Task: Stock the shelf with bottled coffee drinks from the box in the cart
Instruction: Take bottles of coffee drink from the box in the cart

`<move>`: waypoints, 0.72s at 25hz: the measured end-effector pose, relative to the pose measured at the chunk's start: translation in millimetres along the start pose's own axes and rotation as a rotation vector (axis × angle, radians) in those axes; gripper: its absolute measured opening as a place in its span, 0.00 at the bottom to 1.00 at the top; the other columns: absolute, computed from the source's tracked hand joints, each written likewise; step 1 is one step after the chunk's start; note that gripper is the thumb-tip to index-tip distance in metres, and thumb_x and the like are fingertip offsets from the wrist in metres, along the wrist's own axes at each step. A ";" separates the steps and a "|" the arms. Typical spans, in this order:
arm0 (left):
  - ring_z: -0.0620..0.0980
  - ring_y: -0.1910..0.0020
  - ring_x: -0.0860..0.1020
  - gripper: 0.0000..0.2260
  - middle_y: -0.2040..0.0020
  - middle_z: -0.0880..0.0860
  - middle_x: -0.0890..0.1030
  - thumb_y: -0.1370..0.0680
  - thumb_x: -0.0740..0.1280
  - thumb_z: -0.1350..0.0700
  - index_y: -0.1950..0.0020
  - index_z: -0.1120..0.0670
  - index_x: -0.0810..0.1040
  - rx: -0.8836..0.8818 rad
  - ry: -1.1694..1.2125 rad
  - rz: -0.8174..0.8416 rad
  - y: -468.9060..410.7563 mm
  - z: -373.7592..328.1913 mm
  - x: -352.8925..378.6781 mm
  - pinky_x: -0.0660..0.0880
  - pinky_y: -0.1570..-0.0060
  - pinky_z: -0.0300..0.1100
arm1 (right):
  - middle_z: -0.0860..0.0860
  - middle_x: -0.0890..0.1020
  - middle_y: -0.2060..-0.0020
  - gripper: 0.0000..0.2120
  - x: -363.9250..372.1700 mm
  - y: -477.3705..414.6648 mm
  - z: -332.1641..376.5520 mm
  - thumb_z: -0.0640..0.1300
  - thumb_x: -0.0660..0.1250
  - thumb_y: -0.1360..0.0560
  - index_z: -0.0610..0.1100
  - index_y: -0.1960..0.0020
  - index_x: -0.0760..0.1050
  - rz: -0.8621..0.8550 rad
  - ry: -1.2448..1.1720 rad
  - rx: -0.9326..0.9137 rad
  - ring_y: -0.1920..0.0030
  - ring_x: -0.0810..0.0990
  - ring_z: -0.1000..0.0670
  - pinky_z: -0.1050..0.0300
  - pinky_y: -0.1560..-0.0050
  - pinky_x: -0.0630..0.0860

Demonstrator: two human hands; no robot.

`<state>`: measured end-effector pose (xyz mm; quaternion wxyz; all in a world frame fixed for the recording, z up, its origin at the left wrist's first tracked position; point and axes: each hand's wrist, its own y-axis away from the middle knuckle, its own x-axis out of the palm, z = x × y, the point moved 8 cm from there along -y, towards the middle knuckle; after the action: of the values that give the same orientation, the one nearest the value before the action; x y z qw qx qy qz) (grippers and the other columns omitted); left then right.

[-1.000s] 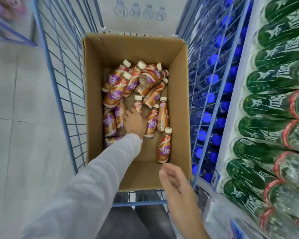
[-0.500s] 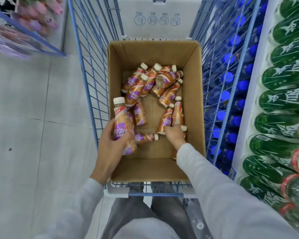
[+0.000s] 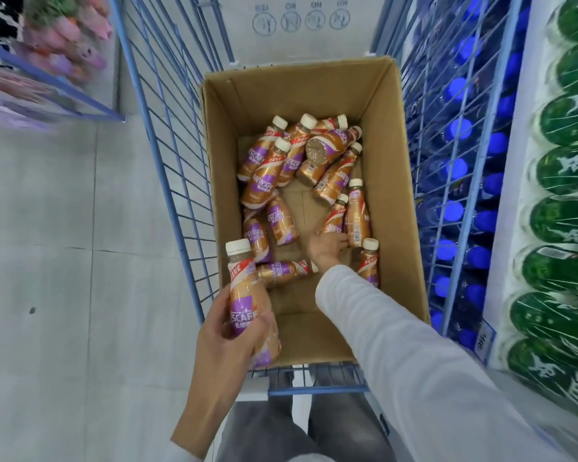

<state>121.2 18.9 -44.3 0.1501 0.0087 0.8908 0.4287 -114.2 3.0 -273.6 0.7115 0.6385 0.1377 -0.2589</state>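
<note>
A cardboard box (image 3: 384,168) sits in the blue wire cart (image 3: 167,168) with several brown-and-purple coffee bottles (image 3: 264,181) lying loose on its floor. My left hand (image 3: 227,335) grips one coffee bottle (image 3: 246,295) upright over the box's near left corner, white cap up. My right hand (image 3: 327,248) reaches down into the box, its fingers curled round the base of a lying bottle (image 3: 336,218) near the right wall. Another bottle (image 3: 369,261) stands beside my right wrist, partly hidden by my sleeve.
To the right of the cart, a shelf holds green bottles (image 3: 564,228) and blue-capped bottles (image 3: 457,211) behind the cart's wire side. A white carton (image 3: 301,21) stands behind the box. Grey tile floor (image 3: 64,261) lies to the left, with a display rack (image 3: 47,61) at far left.
My left hand lifted a bottle out of the pile and brought it back toward me. My right hand went from the box's near edge down onto a bottle inside.
</note>
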 end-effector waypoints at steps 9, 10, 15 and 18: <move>0.43 0.50 0.83 0.25 0.42 0.45 0.81 0.26 0.77 0.51 0.32 0.38 0.75 0.232 0.004 0.261 55.1 -94.6 17.3 0.81 0.63 0.36 | 0.48 0.76 0.33 0.42 -128.7 193.6 -14.7 0.56 0.74 0.26 0.44 0.22 0.56 0.221 -0.414 -0.307 0.36 0.75 0.47 0.49 0.31 0.70; 0.42 0.50 0.84 0.25 0.42 0.44 0.82 0.26 0.77 0.51 0.32 0.37 0.75 0.269 -0.003 0.302 65.7 -108.3 23.2 0.81 0.62 0.36 | 0.49 0.78 0.35 0.40 -148.6 220.4 -17.7 0.55 0.75 0.27 0.46 0.24 0.58 0.213 -0.480 -0.336 0.38 0.78 0.49 0.51 0.35 0.75; 0.42 0.54 0.85 0.24 0.49 0.43 0.87 0.25 0.75 0.60 0.46 0.28 0.81 0.441 -0.072 0.556 133.2 -164.0 69.8 0.81 0.58 0.37 | 0.54 0.86 0.55 0.28 -250.0 332.4 -55.5 0.50 0.78 0.38 0.54 0.41 0.73 0.050 -0.820 -0.407 0.62 0.85 0.59 0.68 0.67 0.76; 0.42 0.53 0.85 0.26 0.49 0.43 0.87 0.26 0.75 0.59 0.47 0.25 0.80 0.568 -0.155 0.783 196.8 -181.0 111.2 0.81 0.57 0.37 | 0.52 0.87 0.58 0.25 -301.9 376.7 -95.4 0.52 0.76 0.41 0.55 0.45 0.78 -0.042 -1.002 -0.471 0.61 0.85 0.55 0.61 0.64 0.79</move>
<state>-57.0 21.6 184.0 0.0352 0.4157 0.8885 0.1912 -146.3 173.6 186.8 0.8082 0.2579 -0.1509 -0.5075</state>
